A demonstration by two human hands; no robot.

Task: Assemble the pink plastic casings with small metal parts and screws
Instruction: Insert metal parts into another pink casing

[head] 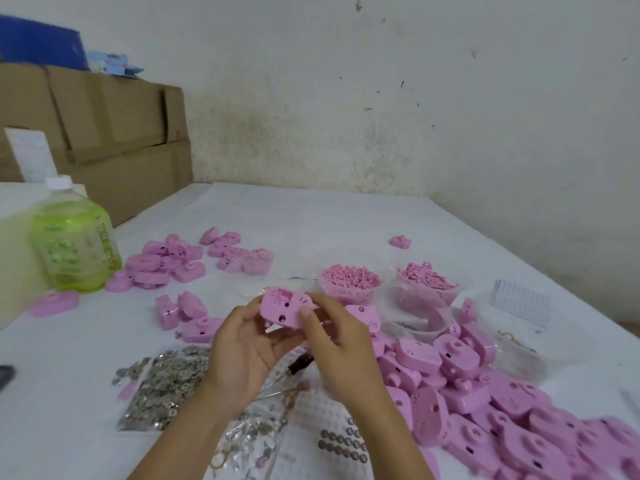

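Two hands hold one pink casing (281, 308) up in the air, just above the middle of the white table (311, 216). The left hand (242, 351) curls its fingers round the left side and the bottom of the casing. The right hand (341, 341) pinches the right side, with its thumb pressed on the front. The side of the casing that we can see has little ribs near the top and a small round hole near the lower edge. To the right lies a big pile of pink casings (502, 410), and it runs off the bottom corner. A smaller bunch of pink casings (162, 265) lies at the back left, next to a green bottle (74, 247) with a white cap. Behind the hands stand two clear cups, side by side: a cup of tiny pink bits (349, 282) and a cup of flat pink pieces (427, 277). Beside the left wrist lies a heap of small shiny metal parts (166, 382). Near the bottom, rows of dark round discs (341, 441) sit on clear plastic. Brown cardboard boxes (104, 126) are stacked by the wall at the back left.
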